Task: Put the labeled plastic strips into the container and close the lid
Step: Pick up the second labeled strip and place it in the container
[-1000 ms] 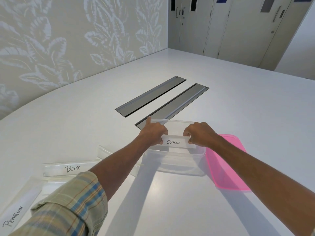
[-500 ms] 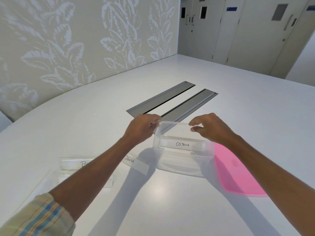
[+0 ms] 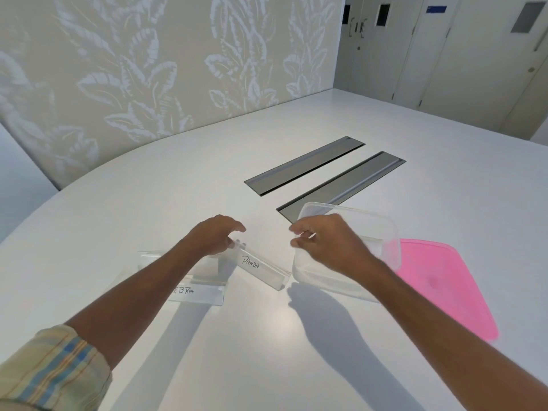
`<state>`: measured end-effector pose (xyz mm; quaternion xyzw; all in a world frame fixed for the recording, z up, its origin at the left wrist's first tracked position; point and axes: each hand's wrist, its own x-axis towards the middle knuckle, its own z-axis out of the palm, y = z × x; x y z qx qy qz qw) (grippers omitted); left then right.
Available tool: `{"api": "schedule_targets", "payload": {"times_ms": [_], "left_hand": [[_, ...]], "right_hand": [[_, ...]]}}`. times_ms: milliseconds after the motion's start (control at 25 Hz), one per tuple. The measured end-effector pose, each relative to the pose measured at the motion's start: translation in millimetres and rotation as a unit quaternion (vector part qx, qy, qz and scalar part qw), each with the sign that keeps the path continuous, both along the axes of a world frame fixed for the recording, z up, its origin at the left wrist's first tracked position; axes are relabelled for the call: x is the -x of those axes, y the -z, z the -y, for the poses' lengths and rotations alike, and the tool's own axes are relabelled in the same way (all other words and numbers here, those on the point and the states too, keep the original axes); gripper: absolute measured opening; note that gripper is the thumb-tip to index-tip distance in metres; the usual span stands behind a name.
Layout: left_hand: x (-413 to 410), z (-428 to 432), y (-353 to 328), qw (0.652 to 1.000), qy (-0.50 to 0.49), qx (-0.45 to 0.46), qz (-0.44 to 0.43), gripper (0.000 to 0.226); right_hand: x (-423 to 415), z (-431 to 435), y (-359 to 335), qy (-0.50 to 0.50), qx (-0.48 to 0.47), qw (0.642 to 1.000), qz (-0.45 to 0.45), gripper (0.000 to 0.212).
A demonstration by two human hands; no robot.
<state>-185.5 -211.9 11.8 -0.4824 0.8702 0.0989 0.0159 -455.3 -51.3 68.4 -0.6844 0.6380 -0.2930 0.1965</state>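
A clear plastic container stands open on the white table, its inside mostly hidden by my right arm. My right hand hovers over its left rim, fingers loosely curled, holding nothing. Left of the container lies a clear strip labeled PANDA. My left hand is over that strip's far end, fingers spread, holding nothing; whether it touches the strip I cannot tell. Another strip labeled ZEBRA lies nearer, partly under my left arm. The pink lid lies flat to the right of the container.
Two grey recessed panels are set in the table beyond the container. A leaf-patterned wall stands at the far left and grey doors at the back right.
Both hands let go of the OSTRICH strip inside the container. My left hand moved left to the PANDA strip; my right hand shifted left over the container's rim. The camera turned left.
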Motion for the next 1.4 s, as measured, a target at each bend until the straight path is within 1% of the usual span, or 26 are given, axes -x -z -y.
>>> {"api": "schedule_targets", "payload": {"times_ms": [80, 240, 320, 400, 640, 760, 920, 1120, 1280, 1400], "left_hand": [[-10.4, 2.0, 10.6, 1.0, -0.002, -0.015, 0.023, 0.059], [-19.3, 7.3, 18.4, 0.999, -0.008, -0.03, 0.023, 0.058], [-19.5, 10.8, 19.3, 0.999, 0.003, -0.026, 0.019, 0.057], [-18.1, 13.4, 20.5, 0.999, 0.01, -0.025, 0.019, 0.057], [-16.2, 14.5, 23.9, 0.999, 0.027, -0.007, 0.021, 0.055], [-17.0, 9.7, 23.1, 1.0, 0.025, 0.006, 0.019, 0.056], [-18.6, 0.1, 9.4, 1.0, 0.025, 0.008, 0.007, 0.06], [-18.7, -16.2, -24.6, 0.999, 0.041, 0.031, -0.008, 0.062], [-18.2, -29.5, -55.5, 0.995, 0.066, 0.064, -0.031, 0.06], [-7.1, -38.2, -76.1, 0.991, 0.092, 0.09, -0.04, 0.054]], "right_hand": [[-22.4, -1.2, 15.4, -0.015, -0.037, 0.999, -0.013, 0.029], [-53.8, -0.9, 48.3, -0.024, -0.107, 0.985, -0.131, 0.042], [-61.8, 2.8, 60.7, -0.004, -0.131, 0.978, -0.163, 0.037], [-67.8, 5.6, 69.9, 0.009, -0.137, 0.974, -0.177, 0.03], [-76.8, 8.1, 83.9, 0.026, -0.105, 0.975, -0.195, 0.028], [-77.5, 8.2, 86.0, 0.031, -0.105, 0.976, -0.19, 0.027], [-75.9, 5.7, 80.1, 0.036, -0.098, 0.978, -0.183, 0.021], [-63.7, -10.8, 51.5, 0.037, -0.071, 0.981, -0.175, 0.021], [-43.8, -26.0, 16.6, 0.031, -0.053, 0.984, -0.169, 0.021], [-23.1, -34.9, -4.2, 0.028, -0.035, 0.983, -0.177, 0.023]]}}
